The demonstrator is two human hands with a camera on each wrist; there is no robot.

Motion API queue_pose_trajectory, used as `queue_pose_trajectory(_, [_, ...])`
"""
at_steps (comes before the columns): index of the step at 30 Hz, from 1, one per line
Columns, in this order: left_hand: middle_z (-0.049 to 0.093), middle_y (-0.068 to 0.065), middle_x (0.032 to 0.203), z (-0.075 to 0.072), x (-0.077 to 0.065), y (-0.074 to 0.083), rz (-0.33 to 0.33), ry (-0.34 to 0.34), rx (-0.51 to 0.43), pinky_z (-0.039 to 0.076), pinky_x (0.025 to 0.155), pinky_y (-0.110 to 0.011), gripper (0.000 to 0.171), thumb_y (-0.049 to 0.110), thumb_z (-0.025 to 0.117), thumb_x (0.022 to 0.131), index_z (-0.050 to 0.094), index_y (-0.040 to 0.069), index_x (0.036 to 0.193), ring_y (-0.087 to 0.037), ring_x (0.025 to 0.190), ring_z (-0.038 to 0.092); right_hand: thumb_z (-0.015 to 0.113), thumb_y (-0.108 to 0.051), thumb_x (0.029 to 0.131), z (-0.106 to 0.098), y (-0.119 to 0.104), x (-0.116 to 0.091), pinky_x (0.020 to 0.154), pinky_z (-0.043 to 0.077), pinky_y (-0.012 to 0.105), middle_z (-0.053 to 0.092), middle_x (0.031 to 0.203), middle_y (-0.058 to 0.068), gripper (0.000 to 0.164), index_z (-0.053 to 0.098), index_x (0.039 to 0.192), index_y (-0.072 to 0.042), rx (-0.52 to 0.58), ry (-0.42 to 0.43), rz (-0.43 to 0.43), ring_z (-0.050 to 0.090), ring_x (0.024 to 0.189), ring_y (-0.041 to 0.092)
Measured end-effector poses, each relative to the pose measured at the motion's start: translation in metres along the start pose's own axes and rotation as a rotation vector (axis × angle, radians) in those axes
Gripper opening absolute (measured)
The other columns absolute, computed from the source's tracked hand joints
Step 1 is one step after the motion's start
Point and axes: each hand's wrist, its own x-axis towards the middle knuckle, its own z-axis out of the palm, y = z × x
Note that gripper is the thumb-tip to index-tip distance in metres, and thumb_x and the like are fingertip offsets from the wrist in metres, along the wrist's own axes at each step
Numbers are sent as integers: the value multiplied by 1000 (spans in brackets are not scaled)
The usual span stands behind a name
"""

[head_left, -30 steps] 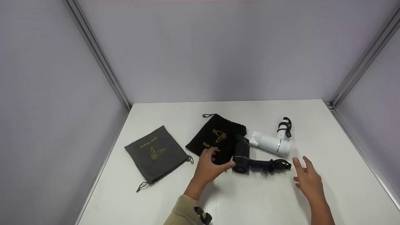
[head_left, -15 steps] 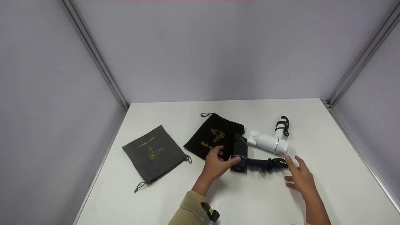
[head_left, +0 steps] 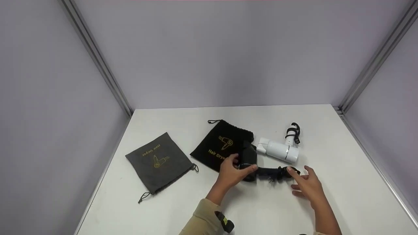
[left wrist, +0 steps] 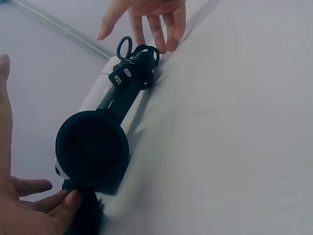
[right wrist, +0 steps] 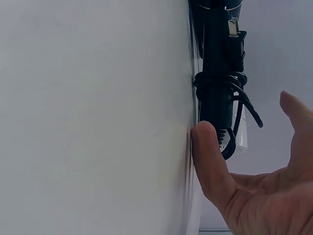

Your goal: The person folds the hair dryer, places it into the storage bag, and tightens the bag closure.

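Hands moved closer around black dryer, between table's side edges.

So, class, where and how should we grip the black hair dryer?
The black hair dryer probably suits both hands: left hand on the barrel from the left, right hand on the handle from the right, because the barrel points away and the handle right.

Your white table holds a grey pouch lying flat at left and a black pouch near its middle. Right of the black pouch lie a black hair dryer, handle toward your right, and, just beyond it, a white hair dryer, handle pointing away.
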Motion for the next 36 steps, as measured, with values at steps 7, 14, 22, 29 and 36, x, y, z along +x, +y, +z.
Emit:
queue_pose_trajectory(7, [59,-16,140,9,2,-1,-24,-27,34,53,105,-46,107,71,85,76,51,5,153,-28,125,59,75,-62,93,3,2,4,82,66,33,33,153,32,119,7,168,0,40,6,-7,76,96,19])
queue_pose_trajectory(14, [51,-22,155,17,11,2,-69,-72,68,47,117,-52,120,76,78,79,35,2,163,-36,142,52,77,-57,93,2,3,5,81,66,33,41,146,29,113,17,164,7,54,26,-5,77,93,17])
queue_pose_trajectory(22, [41,-29,163,15,21,4,-136,-93,77,38,124,-56,117,86,56,89,33,-2,164,-42,152,42,83,-55,90,7,2,9,84,65,32,51,142,26,108,29,159,8,64,31,9,76,94,17])
queue_pose_trajectory(29, [43,-28,160,15,21,0,-101,-122,73,39,125,-52,108,79,51,98,35,-8,160,-38,149,46,86,-46,90,10,1,7,86,65,33,46,142,28,110,22,161,9,61,26,-20,75,99,20])
queue_pose_trajectory(36, [47,-26,156,13,22,-1,-85,-122,47,41,123,-52,97,70,56,101,38,-6,159,-35,145,49,87,-37,90,13,2,3,88,64,30,43,133,24,103,26,158,10,85,40,-58,69,99,16])
